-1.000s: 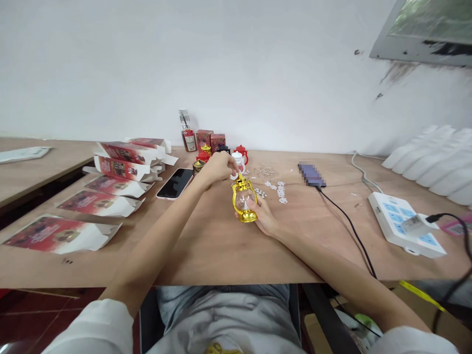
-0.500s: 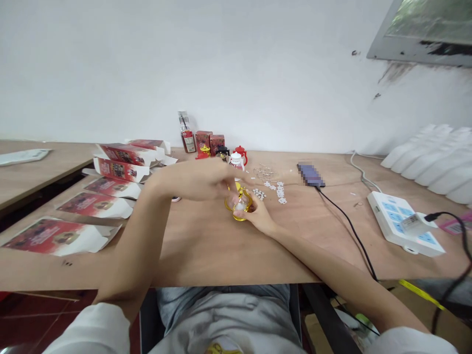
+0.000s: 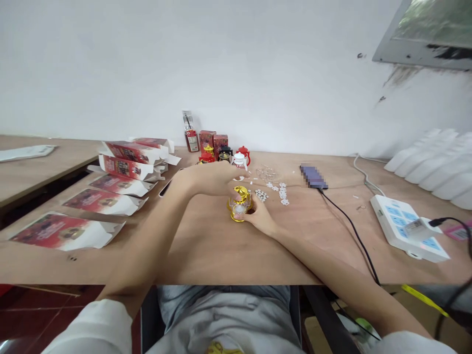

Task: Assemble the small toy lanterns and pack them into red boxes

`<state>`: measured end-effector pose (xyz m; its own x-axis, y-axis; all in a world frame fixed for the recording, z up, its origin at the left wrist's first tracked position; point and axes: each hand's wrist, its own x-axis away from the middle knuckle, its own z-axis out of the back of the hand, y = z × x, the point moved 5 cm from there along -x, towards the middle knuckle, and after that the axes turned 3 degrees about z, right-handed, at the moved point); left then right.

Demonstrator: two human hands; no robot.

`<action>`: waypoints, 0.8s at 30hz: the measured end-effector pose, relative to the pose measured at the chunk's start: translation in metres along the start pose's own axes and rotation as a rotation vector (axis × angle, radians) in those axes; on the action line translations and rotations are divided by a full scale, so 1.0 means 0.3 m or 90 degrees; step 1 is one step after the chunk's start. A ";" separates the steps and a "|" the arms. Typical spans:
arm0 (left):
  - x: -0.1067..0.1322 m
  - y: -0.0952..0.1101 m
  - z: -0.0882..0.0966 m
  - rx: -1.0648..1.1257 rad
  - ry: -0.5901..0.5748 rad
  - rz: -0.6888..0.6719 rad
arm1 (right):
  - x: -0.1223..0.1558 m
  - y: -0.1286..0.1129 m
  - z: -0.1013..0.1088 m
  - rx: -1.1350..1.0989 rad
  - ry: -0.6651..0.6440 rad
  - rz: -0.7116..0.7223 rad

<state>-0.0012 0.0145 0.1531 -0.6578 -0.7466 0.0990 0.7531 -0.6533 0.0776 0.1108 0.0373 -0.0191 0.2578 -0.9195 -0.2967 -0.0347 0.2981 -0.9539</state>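
A small gold lantern (image 3: 241,195) with a clear globe stands upright near the middle of the table. My right hand (image 3: 261,216) is closed around its lower right side, thumb at the front near the base. From the left, my left hand (image 3: 214,178) reaches over to the lantern's top. Its thumb is at the gold cap and a finger stretches out above; the other fingertips are partly hidden. Just behind my left hand stand a white lantern (image 3: 239,159), a red lantern (image 3: 244,153) and a dark lantern (image 3: 224,156).
Printed red-and-white cartons (image 3: 106,200) lie along the left. Round white pieces (image 3: 261,195), flat white pieces (image 3: 283,192) and thin wires (image 3: 267,173) lie beyond the lantern. Rightward are a phone (image 3: 312,177) with a black cable, a power strip (image 3: 403,228) and white stacked shapes (image 3: 431,162).
The gold lantern has gone from tilted to upright, its cap now plainly on top. My left hand has shifted slightly and is less blurred. My right hand keeps its hold.
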 end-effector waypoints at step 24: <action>-0.002 -0.172 -0.051 0.010 0.007 0.041 | 0.022 -0.051 0.010 0.146 0.030 0.028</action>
<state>-0.0398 0.0468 0.1340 -0.6076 -0.7887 0.0932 0.7941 -0.6014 0.0875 0.1158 0.0275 -0.0062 0.2160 -0.9138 -0.3440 0.1764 0.3830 -0.9068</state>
